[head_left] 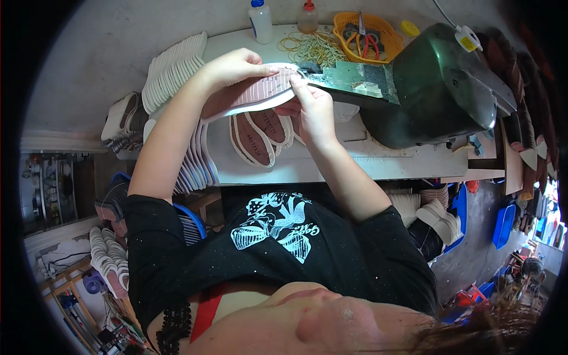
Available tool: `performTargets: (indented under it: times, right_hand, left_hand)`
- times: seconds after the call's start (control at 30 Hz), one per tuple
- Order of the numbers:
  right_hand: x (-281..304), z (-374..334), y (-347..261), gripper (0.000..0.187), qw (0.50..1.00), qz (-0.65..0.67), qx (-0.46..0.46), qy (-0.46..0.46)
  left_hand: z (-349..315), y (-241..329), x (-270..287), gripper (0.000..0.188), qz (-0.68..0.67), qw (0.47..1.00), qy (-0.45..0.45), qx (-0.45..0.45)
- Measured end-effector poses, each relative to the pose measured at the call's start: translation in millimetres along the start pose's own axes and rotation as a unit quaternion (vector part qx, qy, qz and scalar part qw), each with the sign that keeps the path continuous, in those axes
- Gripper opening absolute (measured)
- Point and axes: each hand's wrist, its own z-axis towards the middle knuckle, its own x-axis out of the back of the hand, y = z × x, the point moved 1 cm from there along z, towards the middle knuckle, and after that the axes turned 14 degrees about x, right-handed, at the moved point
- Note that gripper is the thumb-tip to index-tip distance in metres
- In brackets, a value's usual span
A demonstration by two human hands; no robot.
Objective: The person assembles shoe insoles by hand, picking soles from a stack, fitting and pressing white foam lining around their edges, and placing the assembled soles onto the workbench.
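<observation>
Head view: the shoe sole (pixel 245 94), reddish-brown on its face with a white rim, is held up above the near part of the table (pixel 296 170), tilted, its right end at the left tip of the machine arm (pixel 340 81). The left hand (pixel 238 66) is clamped on the sole's far edge, thumb on the face; its fingers underneath are hidden. The right hand (pixel 315 109) pinches the right end, thumb on the rim and fingers curled below, close to the tip. Whether the rim touches the metal there is too small to tell.

To do this well, I would let the left hand carry the weight and angle, and the right guide the rim lightly, turning both together so the curve meets the tip squarely. The right thumb looks the more exposed, so it should sit back from the metal. The loose pair of soles (pixel 251 140) lies just below the work; keeping the held one raised should avoid snagging them.
</observation>
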Motion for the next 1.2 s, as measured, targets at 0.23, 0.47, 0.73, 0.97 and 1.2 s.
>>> performTargets:
  times: [0.23, 0.47, 0.73, 0.97, 1.2]
  right_hand:
    - [7, -6, -10, 0.026, 1.000, 0.008, -0.002, 0.000]
    - [14, -47, -19, 0.027, 0.959, -0.184, -0.138, -0.163]
    - [30, -21, -30, 0.020, 0.990, -0.013, -0.117, -0.082]
    - [28, -13, -16, 0.029, 0.995, -0.043, -0.070, -0.057]
    - [29, -68, -18, 0.027, 0.982, -0.085, -0.139, -0.089]
  left_hand:
    - [-26, 7, -18, 0.053, -0.013, 0.995, -0.010, 0.098]
    - [-41, 8, -37, 0.061, -0.145, 0.980, -0.012, 0.133]
    - [-46, 14, -35, 0.055, -0.123, 0.985, -0.018, 0.121]
    - [-28, -4, -40, 0.042, -0.238, 0.964, 0.060, 0.098]
    - [-17, -7, -36, 0.046, -0.245, 0.965, 0.076, 0.057]
